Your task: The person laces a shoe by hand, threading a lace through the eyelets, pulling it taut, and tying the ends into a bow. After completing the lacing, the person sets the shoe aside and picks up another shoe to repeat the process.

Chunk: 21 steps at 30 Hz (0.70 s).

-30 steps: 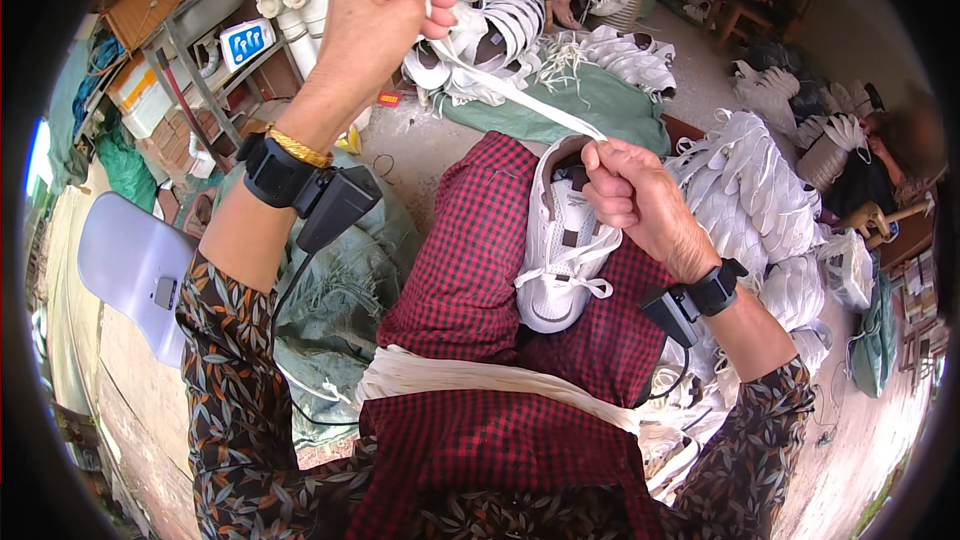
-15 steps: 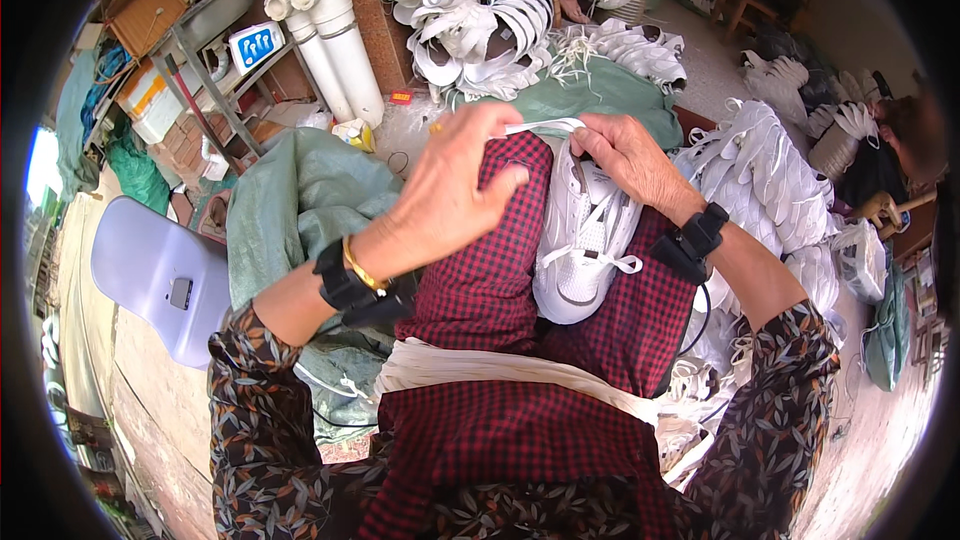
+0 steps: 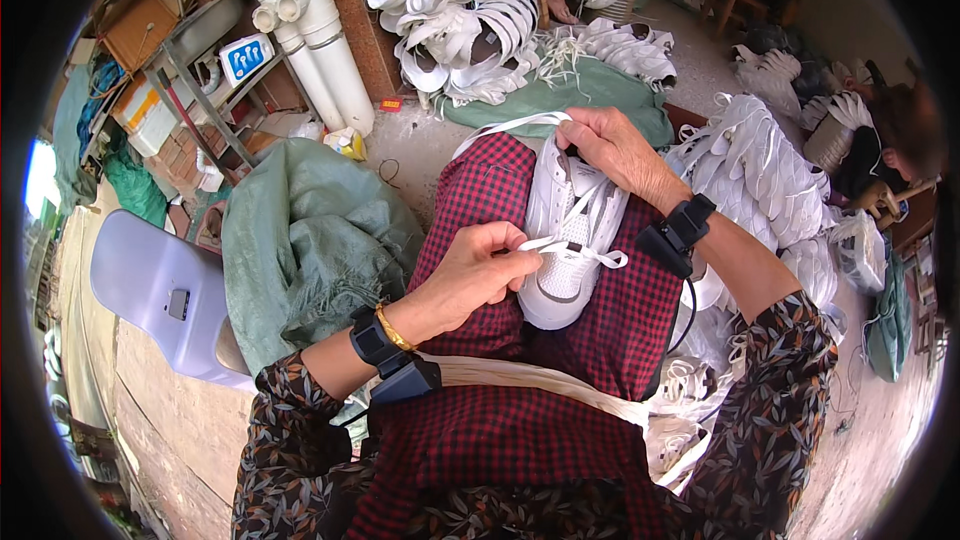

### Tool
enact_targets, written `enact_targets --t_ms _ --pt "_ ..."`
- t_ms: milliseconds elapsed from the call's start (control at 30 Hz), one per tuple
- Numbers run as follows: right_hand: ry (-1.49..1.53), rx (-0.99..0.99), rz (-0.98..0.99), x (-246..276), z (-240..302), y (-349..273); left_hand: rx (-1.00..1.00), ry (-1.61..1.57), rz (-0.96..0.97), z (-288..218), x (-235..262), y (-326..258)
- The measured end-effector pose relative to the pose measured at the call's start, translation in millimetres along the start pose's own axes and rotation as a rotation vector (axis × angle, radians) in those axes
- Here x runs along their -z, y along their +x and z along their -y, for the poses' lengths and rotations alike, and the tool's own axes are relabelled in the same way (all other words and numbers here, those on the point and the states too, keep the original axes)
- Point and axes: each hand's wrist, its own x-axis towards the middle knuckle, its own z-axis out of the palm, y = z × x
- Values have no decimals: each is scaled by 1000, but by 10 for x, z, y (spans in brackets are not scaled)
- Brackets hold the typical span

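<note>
I see a white sneaker [image 3: 566, 240] just right of the frame's centre, lying on a red-and-black checked lap with its toe toward the lower edge and its opening toward the top. Its upper is white with a perforated toe cap. A flat white lace [image 3: 560, 243] crosses the eyelets, ends splayed over the vamp; another stretch loops out past the collar toward the upper left.

a shoe workshop: heaps of white shoes [image 3: 455, 10], green sacks [image 3: 310, 230].
</note>
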Motion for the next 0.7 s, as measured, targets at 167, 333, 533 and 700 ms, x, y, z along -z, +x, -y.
enact_targets --t_ms 167,333,533,700 --pt "30 3 -11 -10 -77 30 -58 -331 -92 141 -18 24" --pt "70 68 -5 -18 -155 61 -131 -282 -156 -1 -155 -94" --pt "86 0 42 30 -120 55 -854 939 -229 -266 -401 62" --pt "109 27 47 -6 -150 53 -741 1354 -156 -274 -613 215"
